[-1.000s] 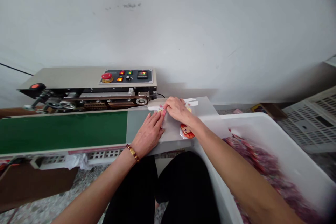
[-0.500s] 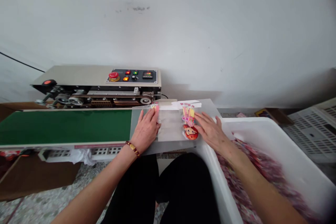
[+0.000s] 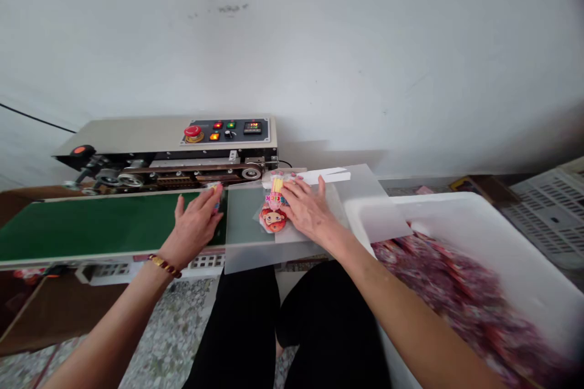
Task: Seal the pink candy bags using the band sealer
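My left hand (image 3: 195, 223) lies palm down at the right end of the green conveyor belt (image 3: 114, 225), fingers stretched out and the little finger apart. Its fingertips rest on a small clear candy packet (image 3: 216, 194), mostly covered by them. My right hand (image 3: 310, 209) is open, its spread fingers pressing on the right edge of another clear packet (image 3: 274, 220). That packet shows yellow sticks above and a red-haired cartoon face below. It lies on a translucent plastic sheet (image 3: 249, 249) joining the belt's end.
Behind the belt stands a band sealing machine (image 3: 137, 134) with lit buttons and rollers. A white tub (image 3: 438, 203) of many red-pink packets (image 3: 456, 292) is at right. White paper strips (image 3: 331, 176) lie on the sheet; a cardboard box (image 3: 59, 310) sits below left.
Both hands have moved left. The left hand's packet has passed from the plastic sheet to the belt's end, and the cartoon-face packet has slid left along the sheet with my right hand.
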`<state>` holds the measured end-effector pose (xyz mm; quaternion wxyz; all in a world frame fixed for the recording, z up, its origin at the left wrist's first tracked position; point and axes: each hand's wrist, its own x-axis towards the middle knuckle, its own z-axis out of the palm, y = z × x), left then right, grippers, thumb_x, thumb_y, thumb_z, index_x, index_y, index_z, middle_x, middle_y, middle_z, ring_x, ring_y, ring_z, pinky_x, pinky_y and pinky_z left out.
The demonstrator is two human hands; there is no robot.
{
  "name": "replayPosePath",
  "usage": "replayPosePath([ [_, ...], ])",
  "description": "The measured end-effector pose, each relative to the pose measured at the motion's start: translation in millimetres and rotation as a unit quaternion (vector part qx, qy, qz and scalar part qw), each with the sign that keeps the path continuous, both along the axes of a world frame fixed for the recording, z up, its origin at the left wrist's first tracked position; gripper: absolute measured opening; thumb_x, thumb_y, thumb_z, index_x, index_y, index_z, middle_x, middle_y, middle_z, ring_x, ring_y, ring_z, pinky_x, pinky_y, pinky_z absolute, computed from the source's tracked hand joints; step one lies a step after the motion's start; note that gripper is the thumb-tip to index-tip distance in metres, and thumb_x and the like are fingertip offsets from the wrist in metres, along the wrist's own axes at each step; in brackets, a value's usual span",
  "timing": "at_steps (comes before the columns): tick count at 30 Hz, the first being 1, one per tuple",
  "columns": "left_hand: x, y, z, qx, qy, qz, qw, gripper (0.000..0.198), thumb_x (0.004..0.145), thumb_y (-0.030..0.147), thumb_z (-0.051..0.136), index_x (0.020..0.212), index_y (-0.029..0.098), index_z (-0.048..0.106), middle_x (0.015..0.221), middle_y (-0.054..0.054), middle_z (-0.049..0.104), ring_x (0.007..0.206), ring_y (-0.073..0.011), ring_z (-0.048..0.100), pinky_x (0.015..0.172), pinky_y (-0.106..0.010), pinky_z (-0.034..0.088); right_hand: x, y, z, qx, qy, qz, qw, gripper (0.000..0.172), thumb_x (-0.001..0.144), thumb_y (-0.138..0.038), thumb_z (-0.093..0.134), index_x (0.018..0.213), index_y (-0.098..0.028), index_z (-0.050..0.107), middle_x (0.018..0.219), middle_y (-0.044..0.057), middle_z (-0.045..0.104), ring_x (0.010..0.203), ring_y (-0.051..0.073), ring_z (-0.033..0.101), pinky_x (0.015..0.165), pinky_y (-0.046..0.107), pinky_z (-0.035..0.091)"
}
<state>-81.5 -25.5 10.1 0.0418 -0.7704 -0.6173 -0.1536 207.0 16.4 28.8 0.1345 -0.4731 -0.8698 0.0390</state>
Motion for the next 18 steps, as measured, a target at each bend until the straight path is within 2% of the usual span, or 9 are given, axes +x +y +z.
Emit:
replayPosePath([
  [2, 11, 0, 4.7, 0.026, -0.025, -0.013, 0.999, 0.037, 0.102, 0.026, 0.042, 0.136, 0.019, 0.055, 0.141, -0.016, 0.062, 0.131, -0.0288, 0.059, 0.121, -0.064, 0.027, -1, 0, -0.8, -0.002, 0.007, 0.0, 1.0, 0.034, 0.104, -0.029, 0.045, 0.134, -0.029, 0.061, 0.145, 0.008, 0.06, 0.135, 0.031, 0.049, 0.121, 0.07, 0.007],
  [5, 55, 7, 7.0, 0.024, -0.083, -0.126, 0.988, 0.033, 0.102, 0.024, 0.042, 0.128, 0.016, 0.06, 0.139, -0.016, 0.063, 0.135, -0.0241, 0.056, 0.121, -0.05, 0.037, 5, -1, -1.4, -0.008, 0.019, 0.002, 1.0, 0.037, 0.104, -0.027, 0.044, 0.137, -0.029, 0.058, 0.146, 0.008, 0.059, 0.135, 0.03, 0.05, 0.12, 0.072, 0.007],
  [7, 85, 14, 4.8, 0.008, -0.096, -0.175, 0.98, 0.035, 0.101, 0.024, 0.043, 0.132, 0.015, 0.058, 0.145, -0.016, 0.059, 0.14, -0.0245, 0.051, 0.122, -0.05, 0.036, 10, 0, -1.6, -0.012, 0.032, -0.003, 0.999, 0.039, 0.104, -0.024, 0.041, 0.14, -0.025, 0.056, 0.147, 0.009, 0.058, 0.137, 0.03, 0.048, 0.119, 0.071, 0.011],
  [9, 102, 19, 0.4, -0.014, -0.089, -0.188, 0.978, 0.038, 0.101, 0.025, 0.044, 0.135, 0.015, 0.055, 0.148, -0.017, 0.055, 0.143, -0.0261, 0.047, 0.124, -0.055, 0.031, 12, 2, -3.0, -0.012, 0.035, -0.01, 0.999, 0.04, 0.104, -0.022, 0.039, 0.14, -0.023, 0.055, 0.147, 0.011, 0.058, 0.139, 0.029, 0.047, 0.119, 0.069, 0.015],
  [11, 103, 20, -4.4, -0.032, -0.083, -0.179, 0.98, 0.039, 0.102, 0.026, 0.043, 0.137, 0.014, 0.053, 0.149, -0.018, 0.054, 0.143, -0.0268, 0.046, 0.124, -0.057, 0.03, 13, 5, -6.3, -0.005, 0.026, -0.003, 1.0, 0.04, 0.104, -0.022, 0.038, 0.14, -0.023, 0.056, 0.148, 0.011, 0.057, 0.141, 0.029, 0.046, 0.119, 0.069, 0.015],
  [14, 85, 18, -7.6, -0.042, -0.081, -0.164, 0.982, 0.041, 0.102, 0.028, 0.042, 0.14, 0.015, 0.05, 0.151, -0.018, 0.051, 0.143, -0.0268, 0.046, 0.122, -0.057, 0.032, 18, 8, -12.0, -0.006, 0.017, 0.012, 1.0, 0.038, 0.104, -0.022, 0.039, 0.138, -0.024, 0.057, 0.149, 0.01, 0.057, 0.141, 0.029, 0.045, 0.119, 0.07, 0.013],
  [18, 68, 17, -5.6, -0.049, -0.067, -0.163, 0.983, 0.043, 0.101, 0.029, 0.045, 0.141, 0.016, 0.049, 0.153, -0.017, 0.049, 0.144, -0.0289, 0.045, 0.122, -0.061, 0.03, 30, 9, -11.5, -0.035, 0.036, -0.004, 0.999, 0.037, 0.104, -0.022, 0.038, 0.134, -0.024, 0.06, 0.148, 0.008, 0.058, 0.142, 0.026, 0.046, 0.12, 0.066, 0.02],
])
